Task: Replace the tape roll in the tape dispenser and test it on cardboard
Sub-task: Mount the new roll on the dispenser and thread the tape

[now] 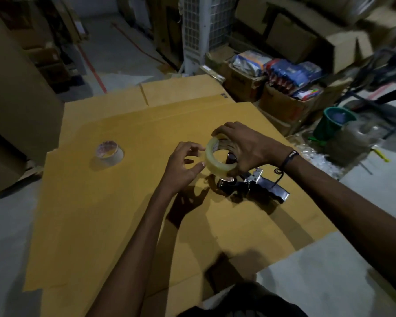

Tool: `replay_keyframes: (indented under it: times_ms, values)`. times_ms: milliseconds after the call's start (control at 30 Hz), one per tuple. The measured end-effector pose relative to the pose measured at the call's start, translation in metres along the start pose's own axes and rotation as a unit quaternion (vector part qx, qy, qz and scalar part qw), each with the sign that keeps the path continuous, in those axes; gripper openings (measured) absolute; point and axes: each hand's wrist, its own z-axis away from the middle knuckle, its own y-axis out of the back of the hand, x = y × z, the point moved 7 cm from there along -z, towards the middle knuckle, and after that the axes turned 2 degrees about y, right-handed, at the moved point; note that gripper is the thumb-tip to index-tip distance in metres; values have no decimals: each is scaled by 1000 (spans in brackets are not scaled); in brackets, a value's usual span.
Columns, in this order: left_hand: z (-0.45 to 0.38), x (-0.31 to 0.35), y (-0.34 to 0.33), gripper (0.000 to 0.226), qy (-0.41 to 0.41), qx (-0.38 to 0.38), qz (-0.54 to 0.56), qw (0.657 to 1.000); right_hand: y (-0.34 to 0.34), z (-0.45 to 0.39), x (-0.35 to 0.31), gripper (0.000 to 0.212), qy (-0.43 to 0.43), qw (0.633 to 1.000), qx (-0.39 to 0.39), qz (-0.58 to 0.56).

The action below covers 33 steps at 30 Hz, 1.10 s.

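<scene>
Cardboard: big flattened sheet (105,213) spread on the concrete floor (329,271), carrying everything that matters; no print on it that can be read.

Left hand: left hand (183,167) comes in low, fingers loosely curled, fingertips and thumb just touching the near edge of the tape roll; no full grip from this side.

Tape roll: clear tape roll (217,157) held up above the cardboard between both hands, tilted so the open core faces the camera; there is a printed liner inside the core, but the lettering is too blurred to read.

Right hand: right hand (249,148) arches over the top, fingers curled round the far rim, firm grip on the roll.

Wristband: dark wristband (289,156) on the right wrist, small white mark on it, unreadable; a thin cord dangles beneath.

Tape dispenser: black and metal tape dispenser (253,186) lies on its side on the cardboard directly under the right hand, handle pointing right, its hub carrying no roll.

Old core: spent roll (110,152) rests on the cardboard well to the left, reddish print inside, not legible.

Beyond: green bucket (335,122) on the right; open cartons (281,101) stuffed with blue and red packets behind the sheet, brands too blurred to read.
</scene>
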Motion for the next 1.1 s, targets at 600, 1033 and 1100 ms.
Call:
replay_keyframes:
  times_ms: [600, 1033, 1100]
  values:
    - [-74, -26, -55, 13, 56, 56, -80, 994, -26, 5, 125, 123, 5, 991, 77, -108]
    - [-69, -49, -59, 12, 83, 100, -101, 986, -59, 3, 128, 141, -21, 974, 110, -197]
    - [-71, -51, -59, 12, 83, 90, -99, 988, -60, 5, 129, 138, -22, 973, 116, -201]
